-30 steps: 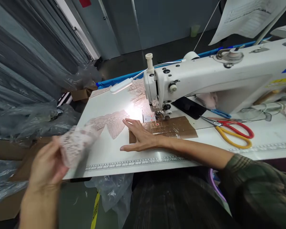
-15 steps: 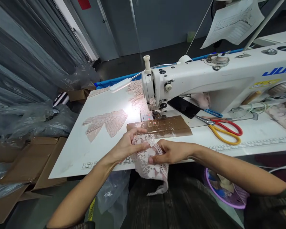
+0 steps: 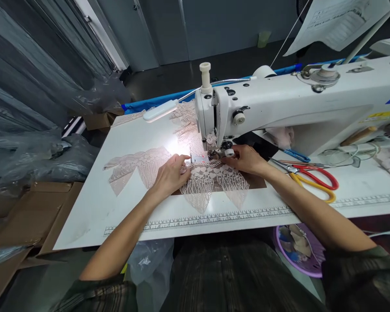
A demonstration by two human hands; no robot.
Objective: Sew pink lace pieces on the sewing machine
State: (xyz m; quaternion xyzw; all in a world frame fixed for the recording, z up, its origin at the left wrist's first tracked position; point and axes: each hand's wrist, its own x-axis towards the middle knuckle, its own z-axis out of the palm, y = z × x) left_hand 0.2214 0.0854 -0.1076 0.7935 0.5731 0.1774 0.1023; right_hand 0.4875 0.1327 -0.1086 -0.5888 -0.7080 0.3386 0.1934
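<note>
A pale pink lace piece (image 3: 199,188) lies spread across the brown sheet at the sewing machine (image 3: 211,112), its scalloped points hanging toward the ruler. My left hand (image 3: 171,175) holds the lace's upper left edge between thumb and fingers, left of the needle plate (image 3: 199,158). On the other side, my right hand (image 3: 248,160) grips the upper edge close by the presser foot, its fingertips partly hidden by the machine head. Another lace piece (image 3: 133,164) rests flat to the left, partly behind my left hand.
Scissors with red and yellow handles (image 3: 315,177), blue-handled snips (image 3: 295,155) and a black phone (image 3: 258,145) lie right of the needle. A printed ruler (image 3: 214,218) runs along the table's front. Below are a purple basket (image 3: 315,274) and, leftward, cardboard boxes (image 3: 35,212).
The bunched lace has gone from near my lap up to the machine and now lies spread out. Both hands moved forward and apart, one to each side of the needle area.
</note>
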